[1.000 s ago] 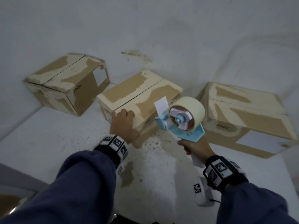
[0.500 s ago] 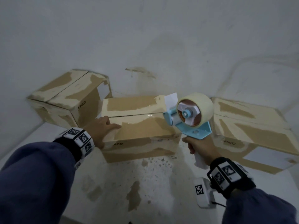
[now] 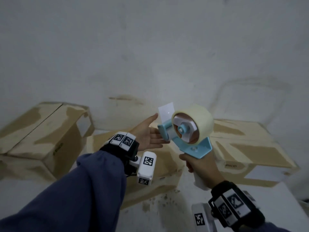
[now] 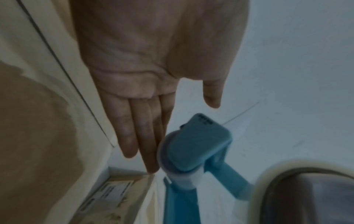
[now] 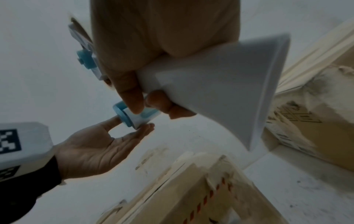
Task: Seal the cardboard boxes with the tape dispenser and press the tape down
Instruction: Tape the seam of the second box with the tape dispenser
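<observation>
Above the middle cardboard box (image 3: pixel 160 166) the right hand (image 3: pixel 203 166) grips the white handle of the tape dispenser (image 3: pixel 187 133), its fingers (image 5: pixel 132 97) curled fully round the grip, and holds the tool raised clear of the box top. The roll of tape (image 3: pixel 199 118) sits upright on the blue frame, and a short free tab of tape (image 3: pixel 166 110) stands up at the front end. The left hand (image 3: pixel 147 134) is extended palm-up beside the front roller, fingers (image 4: pixel 141 133) straight and pressed together with the thumb apart, fingertips touching or just beside the roller; it holds nothing. Three boxes stand on the white counter (image 3: pixel 284 198): the left box (image 3: pixel 41 131) near the wall, the middle one under the hands, the right box (image 3: pixel 250 148) beyond the dispenser. No fresh tape over the middle box's seam can be made out. Assessment: the step in hand is readying the tape end before application. To do it well, the tab should be freed without letting it fold onto itself, the dispenser lowered so the tab meets the box's end face, aligned with the flap seam, and drawn straight along it under steady downward pressure. The left hand should then steady the box, clear of the cutting edge.
</observation>
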